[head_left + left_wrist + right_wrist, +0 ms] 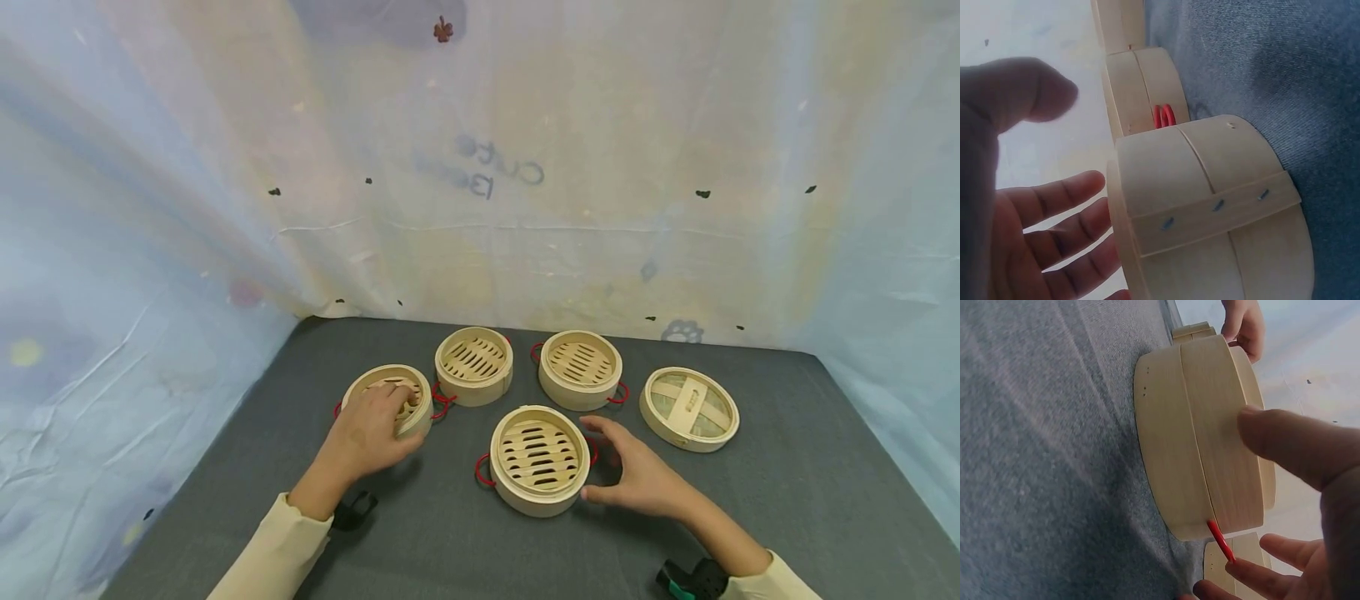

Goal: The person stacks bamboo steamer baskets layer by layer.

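Observation:
In the head view, a small round bamboo steamer basket (pixel 418 422) with red loop handles stands on the left. My left hand (pixel 367 433) reaches over its slatted inside, fingertips at the rim. The left wrist view has the thumb (pixel 1047 94) spread well away from that basket's wall (pixel 1172 169). A second steamer basket (pixel 539 492) sits front and centre, slats facing up. At its right side is my right hand (pixel 637 471), thumb and fingers spread. In the right wrist view the thumb (pixel 1260 428) meets the wall, and fingertips lie by a red handle (pixel 1220 540).
Two more steamer baskets, one left of centre (pixel 474 393) and one right of centre (pixel 577 396), stand behind. A round woven lid (pixel 688 410) lies to the right. Dark grey cloth (pixel 450 550) covers the table, and a pale patterned curtain (pixel 600 250) hangs behind.

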Motion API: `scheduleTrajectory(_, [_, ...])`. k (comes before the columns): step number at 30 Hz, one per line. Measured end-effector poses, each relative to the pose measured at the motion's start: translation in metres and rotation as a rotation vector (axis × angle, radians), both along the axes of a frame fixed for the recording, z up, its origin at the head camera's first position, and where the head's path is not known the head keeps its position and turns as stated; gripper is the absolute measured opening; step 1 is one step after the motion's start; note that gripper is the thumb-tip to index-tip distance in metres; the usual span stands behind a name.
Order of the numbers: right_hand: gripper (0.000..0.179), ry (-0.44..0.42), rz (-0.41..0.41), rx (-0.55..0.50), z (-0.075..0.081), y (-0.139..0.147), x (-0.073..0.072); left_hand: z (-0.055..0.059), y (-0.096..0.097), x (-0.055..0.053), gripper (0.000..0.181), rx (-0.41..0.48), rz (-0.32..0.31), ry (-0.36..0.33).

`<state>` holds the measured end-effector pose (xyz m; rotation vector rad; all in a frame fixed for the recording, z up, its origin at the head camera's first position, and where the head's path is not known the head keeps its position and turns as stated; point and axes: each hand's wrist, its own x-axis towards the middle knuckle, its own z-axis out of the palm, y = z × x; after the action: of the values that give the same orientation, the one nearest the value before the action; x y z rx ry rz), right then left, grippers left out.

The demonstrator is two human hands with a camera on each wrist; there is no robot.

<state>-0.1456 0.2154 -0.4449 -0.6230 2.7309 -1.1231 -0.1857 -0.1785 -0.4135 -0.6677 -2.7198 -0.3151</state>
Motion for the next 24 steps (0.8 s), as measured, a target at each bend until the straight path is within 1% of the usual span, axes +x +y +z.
scheduleTrajectory(5, [0.098, -0.025, 0.029, -0.022, -0.0018, 0.0007, -0.0016, 0.0001, -0.0006, 0.0008, 0.036, -0.022, 0.031, -0.059])
scheduleTrajectory(9, [0.098, -0.036, 0.048, -0.045, -0.0023, 0.0004, -0.0023, -0.0024, -0.0021, 0.0009, 0.038, -0.036, 0.043, -0.080])
scheduleTrajectory(15, [0.098, -0.056, 0.058, -0.068, -0.0022, -0.0014, -0.0038, -0.0066, -0.0047, 0.0003, 0.036, -0.052, 0.025, -0.076])
scheduleTrajectory(24, [0.096, -0.039, 0.083, -0.097, -0.0034, -0.0024, -0.0061, -0.0098, -0.0077, 0.0006, 0.029, -0.046, 0.011, -0.114])
